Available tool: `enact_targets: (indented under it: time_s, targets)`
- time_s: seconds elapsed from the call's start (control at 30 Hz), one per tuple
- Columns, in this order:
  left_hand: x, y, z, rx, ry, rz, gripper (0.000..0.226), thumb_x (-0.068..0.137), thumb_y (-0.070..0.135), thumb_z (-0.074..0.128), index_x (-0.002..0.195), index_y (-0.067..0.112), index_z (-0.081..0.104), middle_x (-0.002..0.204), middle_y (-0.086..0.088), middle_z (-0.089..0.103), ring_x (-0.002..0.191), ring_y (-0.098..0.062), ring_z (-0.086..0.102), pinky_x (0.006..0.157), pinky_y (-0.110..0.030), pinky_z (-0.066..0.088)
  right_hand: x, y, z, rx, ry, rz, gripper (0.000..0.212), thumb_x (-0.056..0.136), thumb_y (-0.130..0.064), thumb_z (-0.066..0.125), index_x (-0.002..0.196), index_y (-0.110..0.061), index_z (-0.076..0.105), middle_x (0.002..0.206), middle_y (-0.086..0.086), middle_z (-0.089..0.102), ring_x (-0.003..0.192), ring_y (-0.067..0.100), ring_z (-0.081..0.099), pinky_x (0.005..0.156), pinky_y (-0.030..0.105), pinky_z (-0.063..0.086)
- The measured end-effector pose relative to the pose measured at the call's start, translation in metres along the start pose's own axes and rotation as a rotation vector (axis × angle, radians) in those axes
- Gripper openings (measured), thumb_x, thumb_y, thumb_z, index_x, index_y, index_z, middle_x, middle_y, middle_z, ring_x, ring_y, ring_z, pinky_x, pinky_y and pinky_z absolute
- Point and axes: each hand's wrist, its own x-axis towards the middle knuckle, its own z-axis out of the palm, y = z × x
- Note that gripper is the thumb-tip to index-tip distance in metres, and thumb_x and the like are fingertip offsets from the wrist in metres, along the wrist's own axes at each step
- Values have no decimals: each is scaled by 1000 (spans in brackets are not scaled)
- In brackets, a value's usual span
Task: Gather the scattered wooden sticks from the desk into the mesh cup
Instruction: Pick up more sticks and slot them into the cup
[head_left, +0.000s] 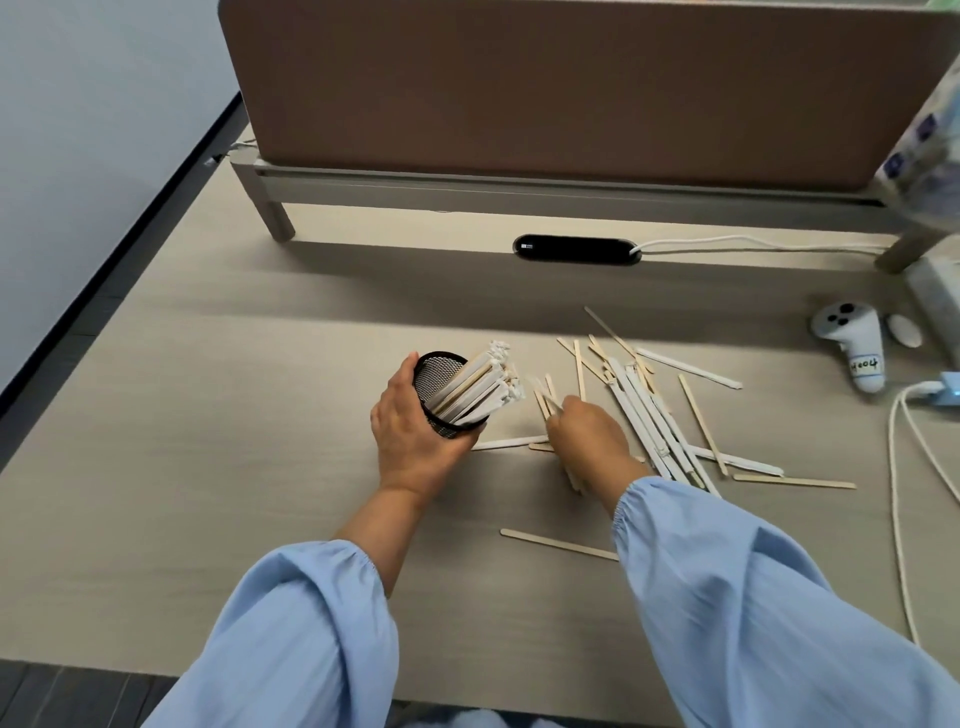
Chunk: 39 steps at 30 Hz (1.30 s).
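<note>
Left hand (410, 431) grips the mesh cup (451, 392), tilted right, already part full. Right hand (584, 434), just right of the cup, pinches a few sticks (544, 395), apparently. Loose sticks (654, 421) lie further right on the bench (208, 415), mostly running front to back. Controller (852, 345) label unreadable.

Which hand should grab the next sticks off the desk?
Right. The right hand is already on the scattered sticks, while the left hand grips the mesh cup.
</note>
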Motion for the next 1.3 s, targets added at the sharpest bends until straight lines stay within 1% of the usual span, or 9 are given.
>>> enact_targets:
  time_s: [0.1,0.2,0.3,0.57,0.77,0.9,1.0,1.17,1.3]
  targets:
    - [-1,0,1,0,-11,-5,99,50,43,77,132,6,34,126,-14,51,112,-32,48,95,-41,30,6,4,1,42,37,41,28,91,-7,33,115,-2,44,115,22,58,103,39,56,77,36,40]
    - [-3,-2,1,5,-17,-4,99,50,45,75,132,9,33,125,-14,52,110,-31,49,94,-41,31,6,8,6,44,29,59,35,91,-26,51,117,-3,47,121,19,56,111,37,55,87,36,44]
    - [-3,-5,-1,13,-19,-3,98,50,48,72,132,12,31,125,-13,52,110,-30,48,94,-41,31,9,8,11,-8,0,41,43,85,-35,63,112,-2,54,118,18,58,108,36,57,86,36,46]
    - [-3,-2,-5,4,-16,-13,97,52,56,64,132,9,33,126,-13,51,112,-30,48,95,-43,31,13,4,14,-161,-48,-57,32,97,-15,39,122,1,48,126,21,52,116,39,51,94,39,42]
    - [-4,3,-2,3,-11,-29,98,52,57,64,132,8,34,126,-13,51,111,-31,48,95,-42,31,9,14,2,-80,-2,-178,20,95,-12,33,114,-4,34,114,22,60,100,40,57,83,41,44]
    - [-8,12,1,-3,1,-46,99,52,58,63,132,7,34,126,-14,51,112,-32,48,95,-43,31,0,27,-5,-65,-101,-289,32,90,-35,55,106,-8,47,100,18,64,91,35,58,70,32,38]
    - [-14,15,3,1,10,-54,99,52,58,62,132,6,35,126,-15,51,112,-33,48,95,-44,31,-17,33,-10,-113,-229,-371,35,72,-46,74,81,-17,56,83,4,59,78,24,54,66,28,39]
    - [-30,17,4,19,46,-94,101,51,59,62,132,5,35,125,-16,51,111,-34,48,95,-45,32,-43,43,1,-386,-368,-530,38,65,-42,79,74,-14,54,81,9,58,75,25,50,63,28,35]
    - [-39,20,4,26,81,-122,102,50,59,62,132,4,35,124,-17,51,111,-35,49,94,-47,33,-47,45,10,-438,-357,-579,11,81,-20,62,79,-10,59,80,15,55,74,28,47,63,29,32]
